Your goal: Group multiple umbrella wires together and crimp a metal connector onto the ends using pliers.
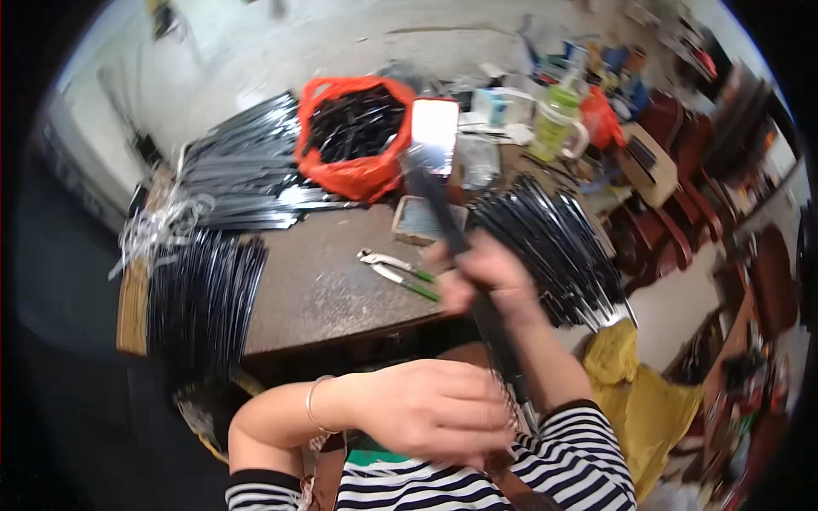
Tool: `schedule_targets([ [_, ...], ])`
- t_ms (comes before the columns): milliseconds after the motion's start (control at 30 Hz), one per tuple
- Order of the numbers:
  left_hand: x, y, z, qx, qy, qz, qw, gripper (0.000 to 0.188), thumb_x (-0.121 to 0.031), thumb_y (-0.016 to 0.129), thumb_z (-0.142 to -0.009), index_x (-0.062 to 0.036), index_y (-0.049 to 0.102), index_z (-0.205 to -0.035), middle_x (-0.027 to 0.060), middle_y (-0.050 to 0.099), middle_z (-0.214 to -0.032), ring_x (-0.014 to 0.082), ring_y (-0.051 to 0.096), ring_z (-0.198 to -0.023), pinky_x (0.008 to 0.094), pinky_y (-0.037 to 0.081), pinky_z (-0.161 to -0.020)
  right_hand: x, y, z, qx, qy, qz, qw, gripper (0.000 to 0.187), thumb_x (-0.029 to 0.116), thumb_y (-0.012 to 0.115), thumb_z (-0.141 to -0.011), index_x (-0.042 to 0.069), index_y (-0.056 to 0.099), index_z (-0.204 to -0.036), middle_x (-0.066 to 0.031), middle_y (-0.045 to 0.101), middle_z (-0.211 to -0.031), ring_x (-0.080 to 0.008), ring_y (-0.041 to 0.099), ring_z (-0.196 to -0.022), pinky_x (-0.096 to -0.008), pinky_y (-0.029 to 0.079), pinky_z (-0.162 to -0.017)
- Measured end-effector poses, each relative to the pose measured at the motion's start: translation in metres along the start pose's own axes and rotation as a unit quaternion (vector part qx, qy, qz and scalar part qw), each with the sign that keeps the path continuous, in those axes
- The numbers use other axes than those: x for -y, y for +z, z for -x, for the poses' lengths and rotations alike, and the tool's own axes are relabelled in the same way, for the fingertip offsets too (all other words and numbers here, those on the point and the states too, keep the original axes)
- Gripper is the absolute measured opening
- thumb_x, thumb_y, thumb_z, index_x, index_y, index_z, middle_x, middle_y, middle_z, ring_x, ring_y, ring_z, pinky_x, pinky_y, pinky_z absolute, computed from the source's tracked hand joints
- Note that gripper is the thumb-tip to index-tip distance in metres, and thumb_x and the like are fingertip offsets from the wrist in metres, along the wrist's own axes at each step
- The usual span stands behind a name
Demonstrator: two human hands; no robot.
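Observation:
My right hand (494, 277), smeared by motion, is closed round a long, flat black strip (439, 209). The strip slants from beside the lit phone (434, 136) down past my wrist toward my lap. My left hand (443, 409), with a bangle on its wrist, is held in front of my body near the strip's lower end. Its fingers are curled and pressed together; whatever lies under them is hidden. Pincers (399, 272) with green handles lie on the table (311, 289), left of my right hand. A small grey block (422, 220) sits behind them.
Bundles of dark strips lie at the right (550, 247), front left (204, 294) and back left (247, 162). A red plastic bag (362, 179) holds short black pieces. A green jug (555, 123) stands at the back right, and a yellow sack (652, 409) is beside my right arm.

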State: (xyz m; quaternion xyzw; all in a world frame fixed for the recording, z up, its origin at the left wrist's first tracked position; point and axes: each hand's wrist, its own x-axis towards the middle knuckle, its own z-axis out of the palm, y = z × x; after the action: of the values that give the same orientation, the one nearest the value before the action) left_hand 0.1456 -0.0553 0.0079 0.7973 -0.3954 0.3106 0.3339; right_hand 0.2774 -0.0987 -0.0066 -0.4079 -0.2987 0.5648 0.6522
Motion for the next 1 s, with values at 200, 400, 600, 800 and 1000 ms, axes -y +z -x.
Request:
schedule_targets([
  [200, -0.074, -0.065, -0.008, -0.187, -0.032, 0.609, 0.77, 0.06, -0.037, 0.056, -0.066, 0.0191, 0.047, -0.083, 0.0284, 0.051, -0.076, 0.0228, 0.053, -0.05, 0.0253, 0.043, -0.046, 0.029, -0.092, 0.013, -0.337, -0.35, 0.564, 0.668, 0.041, 0.007, 0.046, -0.073, 0.005, 0.034, -0.112, -0.0065, 0.051, -0.084, -0.0107, 0.048, -0.059, -0.0185, 0.038, -0.053],
  [400, -0.109, -0.07, 0.042, -0.292, 0.004, 0.504, 0.813, 0.049, -0.031, 0.052, -0.069, 0.014, 0.048, -0.086, 0.0219, 0.047, -0.07, 0.0193, 0.049, -0.048, 0.0239, 0.039, -0.044, -0.024, -0.083, 0.002, -0.271, -0.039, 0.795, 0.541, 0.048, 0.014, 0.054, -0.068, 0.007, 0.036, -0.112, -0.0186, 0.046, -0.099, -0.0323, 0.042, -0.091, -0.0346, 0.033, -0.078],
  [600, -0.118, -0.086, 0.048, -0.281, 0.01, 0.442, 0.852, 0.037, -0.024, 0.046, -0.071, 0.0079, 0.048, -0.09, 0.0141, 0.042, -0.063, 0.0151, 0.043, -0.045, 0.0222, 0.034, -0.042, -0.03, -0.046, 0.002, -0.257, -0.174, 0.76, 0.572, 0.028, 0.02, 0.048, -0.074, -0.001, 0.05, -0.092, -0.0164, 0.051, -0.085, -0.0259, 0.047, -0.079, -0.032, 0.035, -0.073],
  [800, -0.085, -0.092, 0.039, -0.184, 0.06, 0.491, 0.849, 0.029, -0.017, 0.04, -0.074, 0.0018, 0.048, -0.094, 0.0064, 0.037, -0.056, 0.0109, 0.038, -0.042, 0.0205, 0.029, -0.041, -0.007, 0.071, 0.009, 0.201, -0.356, 0.26, 0.875, 0.053, 0.042, 0.033, -0.077, -0.007, 0.045, -0.092, -0.0175, 0.048, -0.089, -0.0278, 0.042, -0.075, -0.0424, 0.034, -0.069],
  [1000, -0.08, -0.101, 0.026, -0.131, 0.061, 0.476, 0.868, 0.027, -0.01, 0.034, -0.076, -0.0043, 0.048, -0.098, -0.0014, 0.032, -0.049, 0.0066, 0.033, -0.039, 0.0188, 0.023, -0.039, 0.022, 0.126, -0.001, 0.302, -0.348, -0.03, 0.887, 0.031, 0.025, 0.038, -0.076, -0.003, 0.051, -0.081, -0.0122, 0.051, -0.082, -0.0214, 0.045, -0.071, -0.0333, 0.039, -0.063],
])
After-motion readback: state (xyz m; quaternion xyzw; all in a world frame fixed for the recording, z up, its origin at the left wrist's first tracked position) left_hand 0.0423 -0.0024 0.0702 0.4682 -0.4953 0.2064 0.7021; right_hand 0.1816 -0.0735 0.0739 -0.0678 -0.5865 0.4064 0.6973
